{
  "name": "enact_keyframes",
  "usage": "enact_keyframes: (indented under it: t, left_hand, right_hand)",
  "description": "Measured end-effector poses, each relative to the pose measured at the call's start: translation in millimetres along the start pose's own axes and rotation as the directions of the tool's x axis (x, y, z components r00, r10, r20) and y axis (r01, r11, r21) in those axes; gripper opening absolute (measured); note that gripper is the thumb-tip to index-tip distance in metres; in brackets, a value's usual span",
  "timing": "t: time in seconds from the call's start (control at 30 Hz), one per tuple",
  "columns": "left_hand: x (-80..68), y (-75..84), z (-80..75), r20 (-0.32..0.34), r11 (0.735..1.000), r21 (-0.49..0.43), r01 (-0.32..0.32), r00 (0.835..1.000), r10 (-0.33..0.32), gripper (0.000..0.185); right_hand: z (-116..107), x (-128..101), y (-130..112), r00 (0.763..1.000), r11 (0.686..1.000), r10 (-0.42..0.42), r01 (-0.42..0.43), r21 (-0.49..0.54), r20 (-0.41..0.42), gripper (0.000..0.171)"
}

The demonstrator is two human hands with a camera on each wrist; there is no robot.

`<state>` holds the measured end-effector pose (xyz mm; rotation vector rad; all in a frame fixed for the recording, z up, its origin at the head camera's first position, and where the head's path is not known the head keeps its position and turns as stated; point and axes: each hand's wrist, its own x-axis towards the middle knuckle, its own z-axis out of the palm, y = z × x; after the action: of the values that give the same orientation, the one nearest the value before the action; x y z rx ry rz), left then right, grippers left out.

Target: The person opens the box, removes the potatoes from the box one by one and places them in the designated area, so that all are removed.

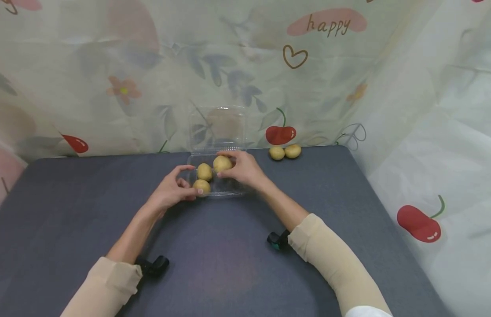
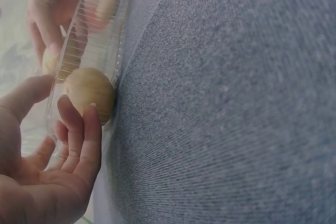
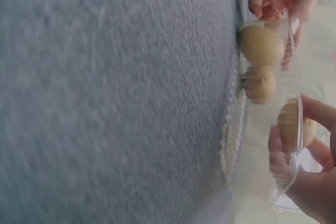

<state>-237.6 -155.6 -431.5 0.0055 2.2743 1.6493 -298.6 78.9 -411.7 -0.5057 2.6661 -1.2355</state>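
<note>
A clear plastic box (image 1: 231, 188) lies open toward the back of the table, its hinged lid (image 1: 218, 127) raised against the curtain. My right hand (image 1: 247, 169) reaches in from the right and pinches a potato (image 1: 222, 164) between thumb and fingers, over the box's back half. Two more potatoes sit along the left side of the box, one (image 1: 204, 171) behind the other (image 1: 202, 186). At the left wall, my left hand (image 1: 170, 190) holds the box by its edge, thumb and fingers spread along it. The left wrist view shows its fingers (image 2: 90, 135) against the clear wall, close to the nearest potato.
Two loose potatoes, a rounder one (image 1: 276, 153) and a longer one (image 1: 293, 151), lie at the table's back edge, right of the box. A printed curtain (image 1: 150, 66) hangs directly behind. Dark cloth (image 1: 229, 264) covers the table. Black wrist devices (image 1: 154, 266) sit on both forearms.
</note>
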Motion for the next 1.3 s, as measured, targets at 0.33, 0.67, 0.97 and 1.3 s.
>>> enact_keyframes:
  t: [0.33, 0.67, 0.97, 1.3]
  left_hand:
    - [1.8, 0.4, 0.5, -0.012, 1.000, 0.010, -0.004, 1.000, 0.005, 0.080]
    - [-0.3, 3.0, 2.0, -0.014, 1.000, 0.004, 0.018, 1.000, -0.018, 0.080]
    - [-0.5, 4.0, 1.1, -0.003, 1.000, -0.016, 0.015, 1.000, -0.015, 0.079]
    - [-1.4, 3.2, 1.7, 0.007, 1.000, -0.015, 0.019, 1.000, -0.019, 0.080]
  right_hand:
    - [-15.5, -4.3, 3.8, 0.998, 0.998, -0.062, 0.062, 0.016, -0.020, 0.061]
    - [-26.3, -11.8, 13.1, 0.993, 0.994, -0.103, 0.104, 0.022, -0.056, 0.060]
    - [-38.6, -15.4, 24.8, 0.990, 0.989, -0.125, 0.129, 0.069, -0.062, 0.060]
    - [-49.9, -21.1, 40.7, 0.993, 0.980, -0.096, 0.107, 0.169, -0.068, 0.062]
